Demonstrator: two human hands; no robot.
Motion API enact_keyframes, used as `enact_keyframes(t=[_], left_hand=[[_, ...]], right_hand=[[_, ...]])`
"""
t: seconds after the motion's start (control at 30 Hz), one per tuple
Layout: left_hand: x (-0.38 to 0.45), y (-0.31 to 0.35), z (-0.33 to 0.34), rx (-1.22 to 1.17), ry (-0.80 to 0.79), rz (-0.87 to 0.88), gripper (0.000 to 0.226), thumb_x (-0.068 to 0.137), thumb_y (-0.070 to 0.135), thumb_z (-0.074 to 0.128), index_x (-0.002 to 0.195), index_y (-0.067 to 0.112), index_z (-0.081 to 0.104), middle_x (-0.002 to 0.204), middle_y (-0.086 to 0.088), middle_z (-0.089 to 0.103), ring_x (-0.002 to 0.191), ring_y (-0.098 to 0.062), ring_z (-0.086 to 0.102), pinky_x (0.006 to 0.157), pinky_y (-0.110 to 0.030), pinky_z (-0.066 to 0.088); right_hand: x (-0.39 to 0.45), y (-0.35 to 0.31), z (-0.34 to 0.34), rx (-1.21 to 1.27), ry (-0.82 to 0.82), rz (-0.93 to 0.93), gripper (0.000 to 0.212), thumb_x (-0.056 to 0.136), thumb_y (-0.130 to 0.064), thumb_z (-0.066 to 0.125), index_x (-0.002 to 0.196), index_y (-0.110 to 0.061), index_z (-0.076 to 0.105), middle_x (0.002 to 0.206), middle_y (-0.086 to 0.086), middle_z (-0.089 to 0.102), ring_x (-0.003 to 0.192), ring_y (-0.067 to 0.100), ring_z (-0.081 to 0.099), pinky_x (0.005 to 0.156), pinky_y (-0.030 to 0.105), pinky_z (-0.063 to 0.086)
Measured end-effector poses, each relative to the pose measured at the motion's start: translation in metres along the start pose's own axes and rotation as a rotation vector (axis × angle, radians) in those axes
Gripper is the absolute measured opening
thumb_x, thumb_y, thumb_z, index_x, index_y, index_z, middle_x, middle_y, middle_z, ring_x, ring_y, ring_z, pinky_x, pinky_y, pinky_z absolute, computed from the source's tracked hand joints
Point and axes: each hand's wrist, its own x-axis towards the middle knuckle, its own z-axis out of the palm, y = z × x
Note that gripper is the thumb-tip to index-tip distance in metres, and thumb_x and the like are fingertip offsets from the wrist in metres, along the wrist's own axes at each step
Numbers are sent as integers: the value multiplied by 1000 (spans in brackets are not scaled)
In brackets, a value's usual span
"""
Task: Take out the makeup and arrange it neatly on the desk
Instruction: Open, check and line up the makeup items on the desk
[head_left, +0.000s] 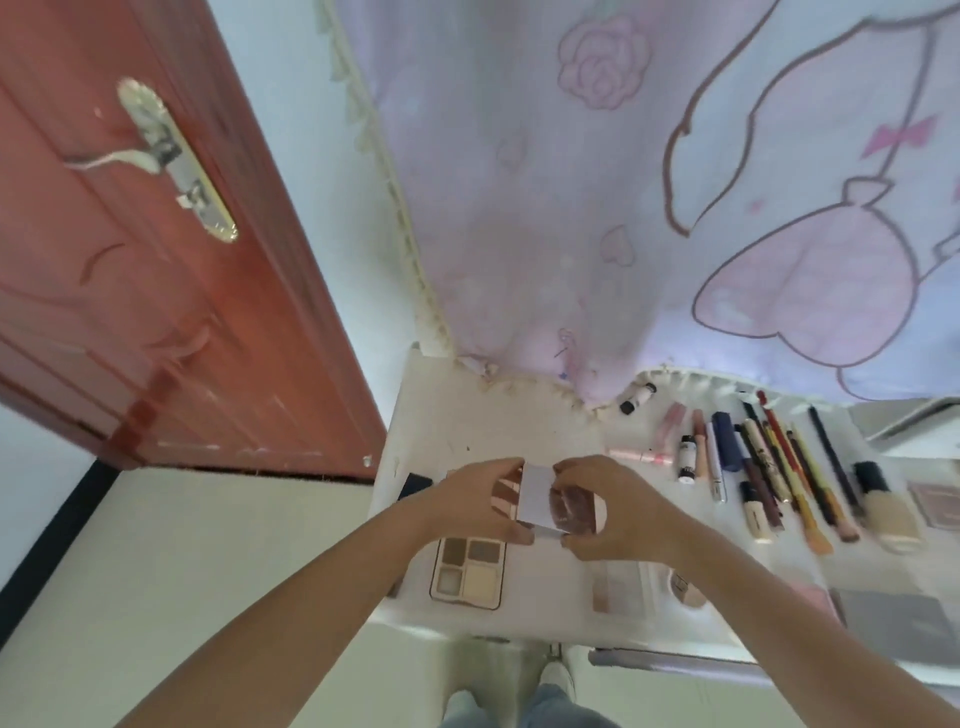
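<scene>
Near frame centre, above the white desk (519, 421): left hand (470, 501) and right hand (615, 512) both pinching one small compact (545, 501).

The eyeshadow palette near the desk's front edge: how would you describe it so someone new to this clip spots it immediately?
Start at the white desk under the pink cartoon curtain. At its front edge, just below the person's left hand, lies the eyeshadow palette. Unlike the brushes and pencils lined up to the right, it is flat and rectangular, showing four square pans in browns and creams.
</scene>
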Motion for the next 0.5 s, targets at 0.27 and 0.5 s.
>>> enact_keyframes(t=[0.27, 0.5], left_hand=[[-10, 50, -43, -163, 58, 295, 54, 65, -6, 74, 101, 29, 55, 97, 7, 64, 80, 3, 64, 66, -13, 51], [-28, 74, -54, -276, 3, 391, 46, 61, -1, 71, 102, 15, 56, 95, -2, 65, 83, -12, 66, 66, -19, 53]], right_hand=[[-19, -57, -57, 24, 288, -23, 36, 67, -14, 77, 99, -5, 64, 96, 12, 66, 87, 20, 57, 76, -1, 33], [-32, -89, -73, 47, 445, -99, 34, 61, -27, 74, 87, -4, 70, 79, 11, 68, 76, 16, 56, 72, 11, 41]])
